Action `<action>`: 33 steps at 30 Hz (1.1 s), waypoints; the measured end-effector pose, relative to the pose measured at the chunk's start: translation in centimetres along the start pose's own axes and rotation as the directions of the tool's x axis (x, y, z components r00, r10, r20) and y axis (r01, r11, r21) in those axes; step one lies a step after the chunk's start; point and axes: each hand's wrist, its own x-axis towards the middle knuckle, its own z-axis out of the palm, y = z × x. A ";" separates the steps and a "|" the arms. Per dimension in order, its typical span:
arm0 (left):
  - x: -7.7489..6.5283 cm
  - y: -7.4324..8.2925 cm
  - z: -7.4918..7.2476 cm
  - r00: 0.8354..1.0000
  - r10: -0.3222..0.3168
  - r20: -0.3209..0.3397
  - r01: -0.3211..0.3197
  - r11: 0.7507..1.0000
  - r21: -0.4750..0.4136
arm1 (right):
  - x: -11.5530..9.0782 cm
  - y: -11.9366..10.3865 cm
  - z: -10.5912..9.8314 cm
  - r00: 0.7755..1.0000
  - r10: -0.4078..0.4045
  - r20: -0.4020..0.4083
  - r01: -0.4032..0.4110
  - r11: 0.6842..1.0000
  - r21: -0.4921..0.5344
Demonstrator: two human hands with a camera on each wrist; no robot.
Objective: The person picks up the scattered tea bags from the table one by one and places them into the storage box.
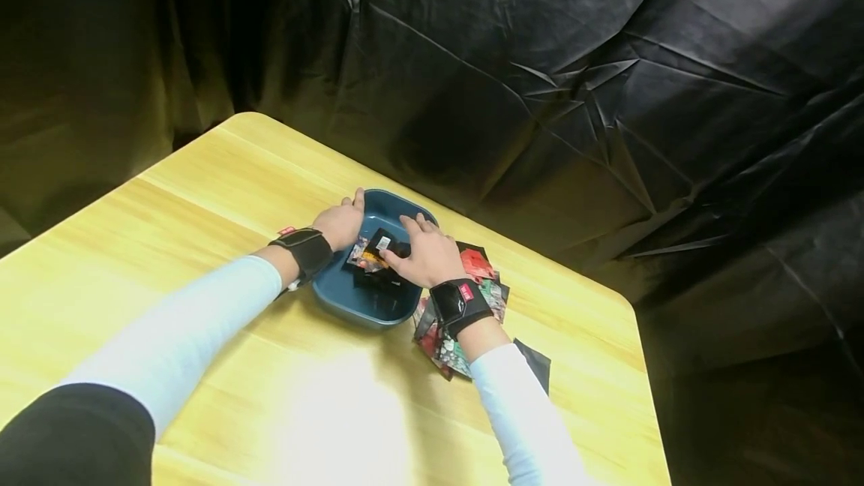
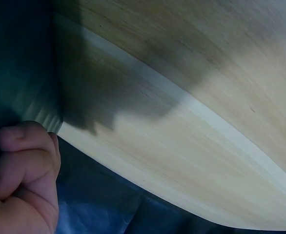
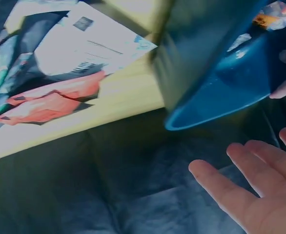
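Note:
A dark blue plastic basin (image 1: 351, 306) stands on the table with a few small printed packets (image 1: 370, 257) inside, one black with a white label. At its left rim, my left hand (image 1: 342, 223) grips the wall; in the left wrist view its curled fingers (image 2: 28, 139) lie against the outside. Over the right side of the basin is my right hand (image 1: 432, 255), fingers spread and holding nothing. The right wrist view shows these fingers (image 3: 226, 187) apart from the basin wall (image 3: 201, 92). The right hand partly hides the packets inside.
Right of the basin lies a loose pile of packets (image 1: 477, 265), red, green and black, partly under the right wrist. A dark flat packet (image 1: 535, 362) lies by the right forearm. Black sheeting (image 1: 472, 81) hangs behind the wooden table (image 1: 223, 193).

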 end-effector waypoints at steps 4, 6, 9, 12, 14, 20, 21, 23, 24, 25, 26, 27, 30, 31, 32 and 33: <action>0.0 0.1 -0.1 1.000 0.005 0.003 -0.005 1.000 0.007 | -0.6 0.7 0.2 1.000 0.012 0.011 -0.012 1.000 0.011; -0.1 0.1 -0.1 1.000 0.003 0.008 -0.003 1.000 0.005 | -1.0 1.0 0.2 1.000 0.021 0.022 -0.021 1.000 0.020; -0.1 0.1 -0.2 1.000 0.001 0.017 -0.001 1.000 0.002 | -1.6 1.8 0.4 0.999 0.041 0.032 -0.042 0.999 0.033; -0.2 0.1 -0.2 1.000 -0.001 0.019 0.001 1.000 0.001 | -2.5 2.9 0.5 0.996 0.083 0.028 -0.084 0.995 0.050; -0.2 0.1 -0.2 1.000 -0.006 0.021 0.006 1.000 0.005 | -3.4 3.9 0.6 0.993 0.118 0.022 -0.119 0.991 0.068; 0.2 0.0 -0.1 0.999 -0.020 0.036 0.020 1.000 0.002 | -6.8 8.4 0.7 0.979 0.205 -0.010 -0.203 0.974 0.099; 0.3 0.0 0.0 0.999 -0.018 0.033 0.018 1.000 0.002 | -7.6 9.3 0.8 0.975 0.223 -0.018 -0.220 0.970 0.106; 0.3 0.0 -0.1 0.999 -0.014 0.029 0.014 1.000 0.003 | -9.2 10.9 0.9 0.966 0.257 -0.026 -0.252 0.959 0.128; 0.3 0.0 -0.1 1.000 -0.011 0.025 0.011 1.000 0.006 | -10.1 11.6 1.0 0.961 0.277 -0.024 -0.271 0.954 0.131; 0.3 0.0 -0.1 1.000 -0.010 0.022 0.009 1.000 0.009 | -10.9 12.2 1.2 0.956 0.293 -0.020 -0.288 0.948 0.135; 0.3 0.0 -0.1 1.000 -0.009 0.021 0.008 1.000 0.013 | -11.8 12.8 1.5 0.950 0.312 -0.014 -0.307 0.942 0.135; 0.3 0.0 -0.2 1.000 -0.009 0.020 0.008 1.000 0.015 | -12.6 13.3 1.8 0.944 0.331 -0.005 -0.328 0.935 0.134; 0.3 0.0 -0.2 1.000 -0.005 0.021 0.004 1.000 0.019 | -14.8 14.5 2.8 0.913 0.406 0.026 -0.407 0.908 0.097; 0.3 0.0 -0.2 1.000 -0.004 0.023 0.003 1.000 0.019 | -15.5 14.7 3.1 0.899 0.437 0.040 -0.439 0.895 0.080; 0.4 0.0 -0.2 1.000 -0.003 0.023 0.003 1.000 0.018 | -16.0 14.9 3.5 0.883 0.466 0.058 -0.469 0.881 0.059; 0.4 0.0 -0.2 1.000 -0.005 0.025 0.004 1.000 0.016 | -16.5 15.0 3.7 0.865 0.496 0.080 -0.500 0.865 0.042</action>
